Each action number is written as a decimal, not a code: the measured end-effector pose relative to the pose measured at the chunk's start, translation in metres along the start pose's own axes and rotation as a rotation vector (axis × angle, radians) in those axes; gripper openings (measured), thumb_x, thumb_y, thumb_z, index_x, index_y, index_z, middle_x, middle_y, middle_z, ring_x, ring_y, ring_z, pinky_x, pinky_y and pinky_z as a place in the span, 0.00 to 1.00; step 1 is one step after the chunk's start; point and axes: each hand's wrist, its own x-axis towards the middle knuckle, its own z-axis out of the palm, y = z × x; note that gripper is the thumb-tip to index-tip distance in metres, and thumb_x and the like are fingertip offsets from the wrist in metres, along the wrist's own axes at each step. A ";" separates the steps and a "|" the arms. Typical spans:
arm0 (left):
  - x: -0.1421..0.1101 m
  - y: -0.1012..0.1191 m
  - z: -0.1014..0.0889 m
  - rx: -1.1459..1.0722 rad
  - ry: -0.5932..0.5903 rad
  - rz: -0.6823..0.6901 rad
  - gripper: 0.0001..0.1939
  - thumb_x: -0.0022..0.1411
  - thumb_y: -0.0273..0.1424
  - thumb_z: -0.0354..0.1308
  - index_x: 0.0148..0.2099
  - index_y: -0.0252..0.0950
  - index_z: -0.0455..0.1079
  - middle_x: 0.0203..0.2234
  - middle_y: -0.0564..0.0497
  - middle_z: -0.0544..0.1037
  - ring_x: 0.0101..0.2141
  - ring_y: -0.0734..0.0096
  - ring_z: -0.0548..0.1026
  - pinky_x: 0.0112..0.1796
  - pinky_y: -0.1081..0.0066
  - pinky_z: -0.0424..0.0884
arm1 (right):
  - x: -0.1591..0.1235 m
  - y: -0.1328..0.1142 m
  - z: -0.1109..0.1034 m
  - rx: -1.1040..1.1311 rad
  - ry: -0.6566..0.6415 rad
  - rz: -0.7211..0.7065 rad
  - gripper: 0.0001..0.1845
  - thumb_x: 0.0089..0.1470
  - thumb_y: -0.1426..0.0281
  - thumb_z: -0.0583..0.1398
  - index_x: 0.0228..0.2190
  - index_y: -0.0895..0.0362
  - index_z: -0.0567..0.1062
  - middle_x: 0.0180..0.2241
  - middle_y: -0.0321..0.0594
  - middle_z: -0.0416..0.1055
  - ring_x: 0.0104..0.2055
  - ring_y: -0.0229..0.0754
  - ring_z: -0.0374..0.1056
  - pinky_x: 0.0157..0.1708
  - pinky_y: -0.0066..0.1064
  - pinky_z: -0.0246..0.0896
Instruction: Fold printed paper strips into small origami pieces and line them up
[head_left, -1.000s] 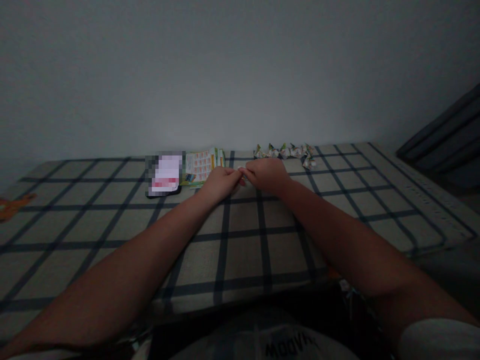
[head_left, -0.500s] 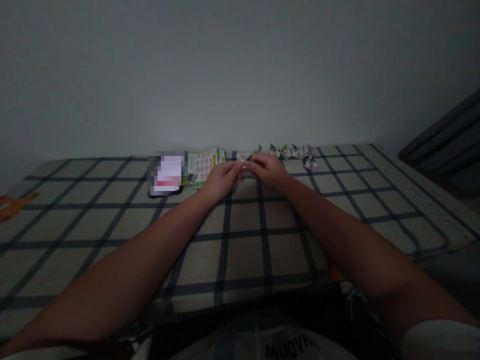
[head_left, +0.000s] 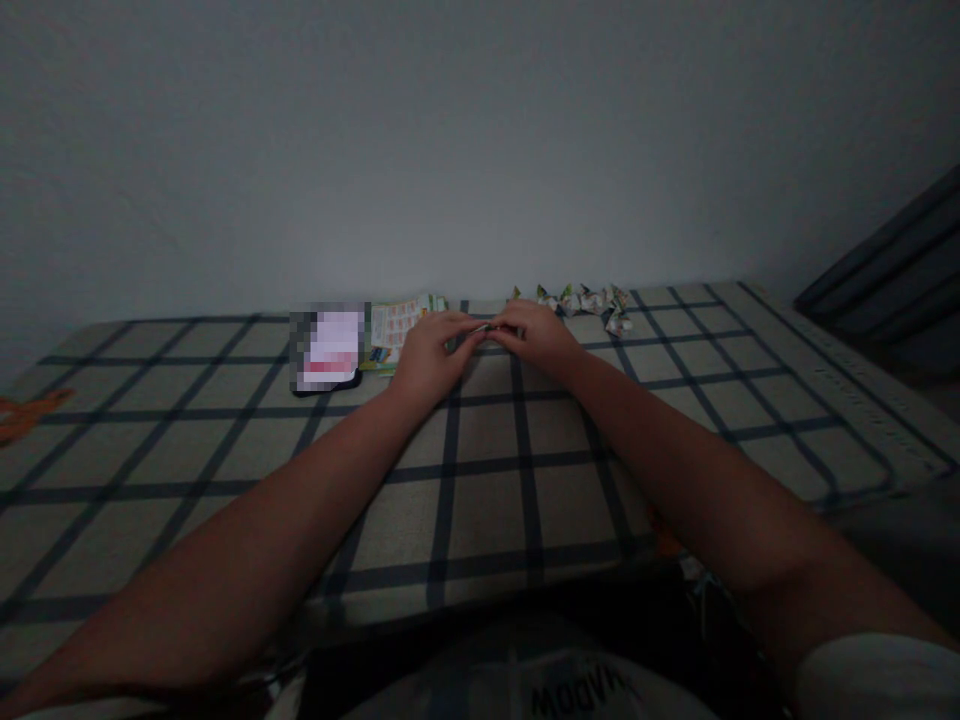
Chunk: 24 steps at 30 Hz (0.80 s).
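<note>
Near the back of the table, my left hand (head_left: 435, 350) and my right hand (head_left: 536, 332) meet fingertip to fingertip. Both pinch a small folded piece of printed paper (head_left: 485, 328), seen almost edge-on and mostly covered by the fingers. Just behind and left of my left hand lie printed leaflets (head_left: 390, 325) with rows of small pictures. Beyond my right hand sits a row of several small folded paper pieces (head_left: 592, 300), white and green, with pointed corners; one folded paper piece (head_left: 619, 322) lies a little nearer to me.
A phone (head_left: 330, 350), its screen blurred out, lies left of the leaflets. A checked cloth (head_left: 480, 500) covers the table, which meets a plain wall (head_left: 480, 150) at the back. An orange patch (head_left: 30, 412) shows at the far left, and a dark slatted object (head_left: 892, 270) stands at right.
The paper between my fingers has turned from showing its printed face to nearly edge-on. My left hand has rolled over it, its fingers now reaching across the top.
</note>
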 end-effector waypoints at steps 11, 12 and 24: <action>0.002 0.002 0.000 -0.124 0.094 -0.085 0.10 0.64 0.38 0.62 0.41 0.42 0.82 0.32 0.50 0.80 0.35 0.69 0.75 0.37 0.68 0.70 | 0.002 -0.001 0.001 0.218 0.108 0.074 0.10 0.59 0.66 0.62 0.35 0.56 0.83 0.34 0.41 0.77 0.39 0.41 0.69 0.43 0.35 0.63; 0.002 0.004 -0.001 -0.152 0.103 -0.093 0.10 0.63 0.39 0.62 0.41 0.42 0.82 0.32 0.50 0.80 0.35 0.69 0.75 0.38 0.68 0.69 | 0.002 -0.002 0.000 0.247 0.108 0.105 0.10 0.58 0.65 0.62 0.35 0.56 0.83 0.35 0.42 0.77 0.40 0.41 0.70 0.45 0.36 0.63; 0.003 0.006 0.004 -0.510 0.213 -0.262 0.11 0.58 0.42 0.66 0.38 0.41 0.82 0.36 0.50 0.80 0.40 0.67 0.76 0.47 0.64 0.71 | 0.002 -0.015 0.000 0.626 0.125 0.326 0.17 0.55 0.55 0.64 0.33 0.56 0.81 0.35 0.39 0.72 0.29 0.34 0.64 0.27 0.28 0.62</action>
